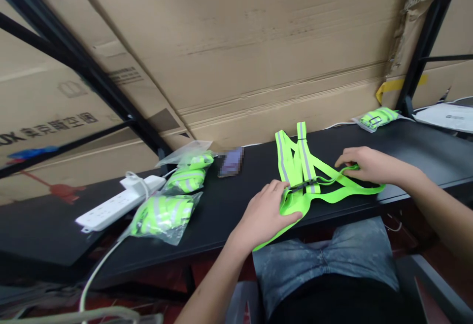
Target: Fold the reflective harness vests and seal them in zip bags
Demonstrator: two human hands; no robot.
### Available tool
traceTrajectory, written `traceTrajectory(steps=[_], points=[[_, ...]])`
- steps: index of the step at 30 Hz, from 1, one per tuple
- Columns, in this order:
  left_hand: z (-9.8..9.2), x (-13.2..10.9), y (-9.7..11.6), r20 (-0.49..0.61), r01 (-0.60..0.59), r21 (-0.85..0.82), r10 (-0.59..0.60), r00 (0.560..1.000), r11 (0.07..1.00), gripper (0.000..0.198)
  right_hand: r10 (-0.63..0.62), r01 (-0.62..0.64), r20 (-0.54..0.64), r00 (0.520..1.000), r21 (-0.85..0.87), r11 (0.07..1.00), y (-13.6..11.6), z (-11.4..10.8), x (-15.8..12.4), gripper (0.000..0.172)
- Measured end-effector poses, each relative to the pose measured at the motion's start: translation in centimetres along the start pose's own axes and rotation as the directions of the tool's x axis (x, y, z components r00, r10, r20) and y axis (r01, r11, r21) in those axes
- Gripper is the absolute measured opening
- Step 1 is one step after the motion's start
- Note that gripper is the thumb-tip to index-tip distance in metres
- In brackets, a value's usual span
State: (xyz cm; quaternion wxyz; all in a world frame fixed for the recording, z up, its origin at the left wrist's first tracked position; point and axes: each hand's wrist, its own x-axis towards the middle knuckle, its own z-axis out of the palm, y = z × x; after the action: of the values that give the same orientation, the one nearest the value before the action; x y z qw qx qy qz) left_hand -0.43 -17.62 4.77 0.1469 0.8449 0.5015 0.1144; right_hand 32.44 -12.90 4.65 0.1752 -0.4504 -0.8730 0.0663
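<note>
A neon-green strap harness (305,161) with grey reflective stripes lies spread on the black table, its lower bands hanging over the front edge. My left hand (268,213) is on its lower left part beside a black buckle (303,185), fingers curled round the green band and thumb stretched to the right. My right hand (360,162) pinches a green strap at the harness's right side, a little above the table. Between the two hands a narrow strap runs from the buckle.
Several bagged green bundles (164,214) and a white power strip (118,203) with a cable lie left. Near the back are a blurred purple item (231,161) and another bagged bundle (379,117). Cardboard (266,43) and black metal posts stand behind the black table (225,200).
</note>
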Motion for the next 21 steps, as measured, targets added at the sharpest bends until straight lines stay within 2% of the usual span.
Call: traceTrajectory(steps=[3,6,9,11,13,16,18,21], points=[[-0.3,0.6,-0.2,0.029,0.035,0.023,-0.036,0.999,0.999,0.059,-0.101,0.07,-0.219,0.97,-0.144,0.987,0.1,-0.2,0.6,0.027],[-0.8,0.9,-1.1,-0.024,0.003,0.053,-0.001,1.0,0.999,0.051,-0.199,0.083,-0.443,0.874,-0.266,0.96,0.5,-0.1,-0.2,0.023],[-1.0,0.8,-2.4,-0.113,-0.063,0.142,0.079,0.99,0.988,0.057,-0.208,0.057,-0.546,0.811,-0.281,0.958,1.5,0.7,-2.2,0.012],[-0.8,0.2,-3.1,-0.142,-0.121,0.196,0.151,0.978,0.973,0.054,-0.239,0.089,-0.542,0.806,-0.289,0.953,2.0,1.4,-3.9,0.01],[-0.5,-0.7,-3.3,-0.136,-0.168,0.192,0.196,0.971,0.967,0.046,-0.279,0.15,-0.495,0.823,-0.285,0.947,2.0,2.1,-5.5,0.01],[0.2,-2.2,-3.1,-0.103,-0.148,0.119,0.16,0.982,0.982,0.036,-0.284,0.191,-0.417,0.863,-0.253,0.949,1.2,2.5,-7.5,0.006],[0.5,-2.9,-2.7,-0.078,-0.096,0.108,0.105,0.991,0.989,0.05,-0.264,0.191,-0.343,0.901,-0.232,0.954,0.7,2.5,-8.6,0.005],[0.8,-3.3,-2.4,-0.037,-0.053,0.103,0.058,0.998,0.993,0.07,-0.224,0.192,-0.209,0.952,-0.166,0.967,0.6,2.3,-9.7,0.019]])
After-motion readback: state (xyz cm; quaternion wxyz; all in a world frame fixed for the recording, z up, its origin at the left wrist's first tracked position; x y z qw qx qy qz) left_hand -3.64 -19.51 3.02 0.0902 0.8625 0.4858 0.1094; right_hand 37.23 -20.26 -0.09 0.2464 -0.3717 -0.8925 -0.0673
